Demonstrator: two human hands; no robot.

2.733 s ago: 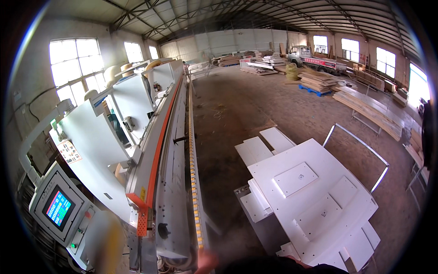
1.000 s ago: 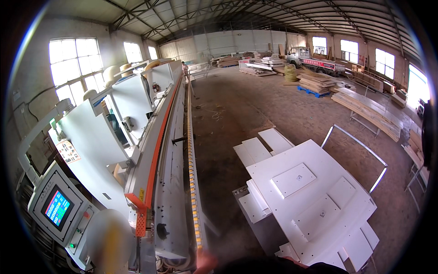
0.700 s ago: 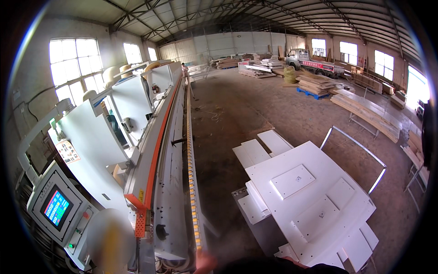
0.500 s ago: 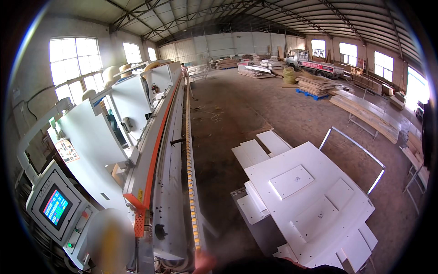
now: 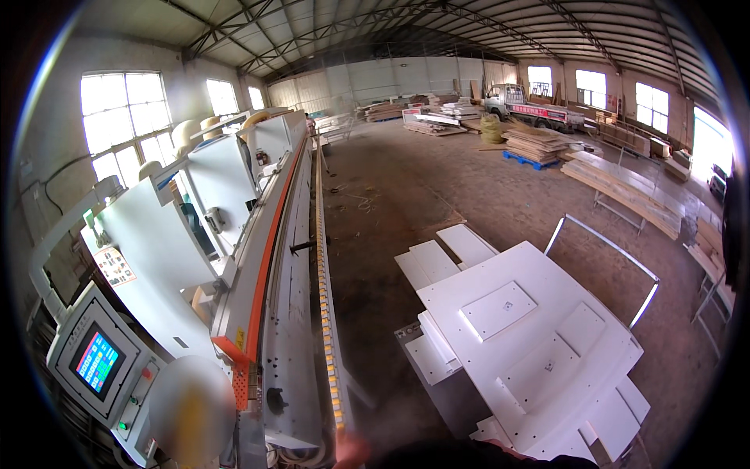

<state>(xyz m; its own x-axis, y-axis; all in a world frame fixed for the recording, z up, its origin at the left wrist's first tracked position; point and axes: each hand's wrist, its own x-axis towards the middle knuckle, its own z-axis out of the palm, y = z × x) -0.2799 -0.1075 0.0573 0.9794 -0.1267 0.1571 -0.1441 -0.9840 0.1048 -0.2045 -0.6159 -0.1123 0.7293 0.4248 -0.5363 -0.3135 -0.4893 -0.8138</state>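
Since the earlier frame, only your viewpoint shifts slightly; the long grey machine (image 5: pixel 156 266) and the white panel stack (image 5: pixel 522 348) sit marginally further left. Your left hand (image 5: pixel 352 451) is blurred at the near end of the yellow-roller rail (image 5: pixel 329 344), which runs alongside the machine; contact cannot be confirmed. Your right hand (image 5: pixel 512 449) shows at most as a reddish sliver beside the stack, right of the rail. Finger state cannot be determined for either hand.
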